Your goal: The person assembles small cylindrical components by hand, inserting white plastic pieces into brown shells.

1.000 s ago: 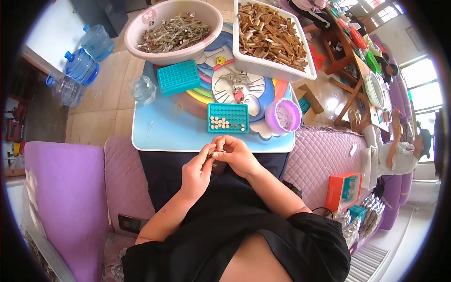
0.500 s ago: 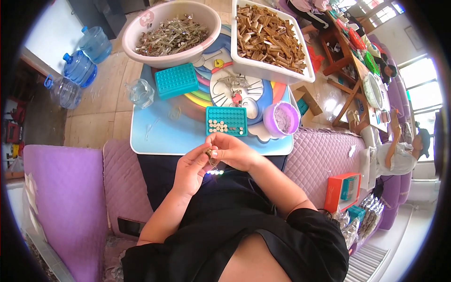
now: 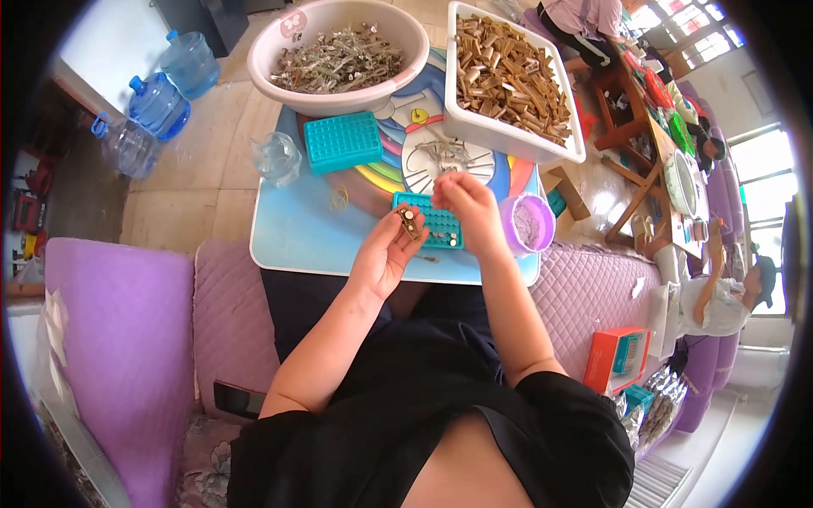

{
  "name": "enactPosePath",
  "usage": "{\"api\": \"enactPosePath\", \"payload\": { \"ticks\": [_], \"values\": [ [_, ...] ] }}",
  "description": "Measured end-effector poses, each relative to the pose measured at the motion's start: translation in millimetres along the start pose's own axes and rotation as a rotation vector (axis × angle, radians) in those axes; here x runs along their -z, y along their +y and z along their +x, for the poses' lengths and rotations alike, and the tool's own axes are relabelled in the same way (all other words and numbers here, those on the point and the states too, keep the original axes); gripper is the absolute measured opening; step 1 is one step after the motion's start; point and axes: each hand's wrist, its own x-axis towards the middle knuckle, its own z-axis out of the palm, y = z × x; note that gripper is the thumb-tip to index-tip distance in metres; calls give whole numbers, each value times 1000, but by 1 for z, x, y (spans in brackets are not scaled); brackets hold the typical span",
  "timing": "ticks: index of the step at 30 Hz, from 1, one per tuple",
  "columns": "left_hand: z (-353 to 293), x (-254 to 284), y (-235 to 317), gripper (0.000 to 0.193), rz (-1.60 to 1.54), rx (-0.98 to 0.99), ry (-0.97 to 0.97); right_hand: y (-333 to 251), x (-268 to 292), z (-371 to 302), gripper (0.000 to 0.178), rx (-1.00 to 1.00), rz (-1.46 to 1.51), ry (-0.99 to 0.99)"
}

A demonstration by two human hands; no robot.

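The left hand [image 3: 383, 261] is holding a small brown piece [image 3: 413, 229] near its fingertips, with the fingers loosely curled and the palm turned up. A pale round disc [image 3: 409, 215] is showing on the face of the piece; whether it is fixed there or only resting, I cannot tell. The right hand [image 3: 471, 213] is hovering over the counter [image 3: 292, 233] with its fingers drawn narrowly together, and I cannot tell whether anything is between them.

The loose hold is probably the main risk: a slight tilt could be enough to send the piece, or an unfixed disc, down. The right wrist, being near the purple tub [image 3: 548, 227], could also be knocking it if it swung outward.

The brown piece is sitting at the thumb and fingers of the left hand, to the left of the right hand and well apart from it. In view, it is overlapping the left side of a teal tray [image 3: 446, 225]. Farther out, wiry silvery bits [image 3: 445, 154] are lying beyond the right fingertips, and a white bin [image 3: 508, 140] is holding many brown pieces [image 3: 512, 80] beside a pink basin [image 3: 326, 103].
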Motion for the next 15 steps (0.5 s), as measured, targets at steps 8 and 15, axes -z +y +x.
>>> {"api": "enactPosePath", "payload": {
  "ticks": [8,15],
  "values": [
    [-8,-18,-11,21,1112,-427,-5,40,-29,-36,44,-325,836,-64],
    [-34,-49,-4,24,1910,-938,-84,52,-41,-37,34,-487,1304,3]
  ]
}}
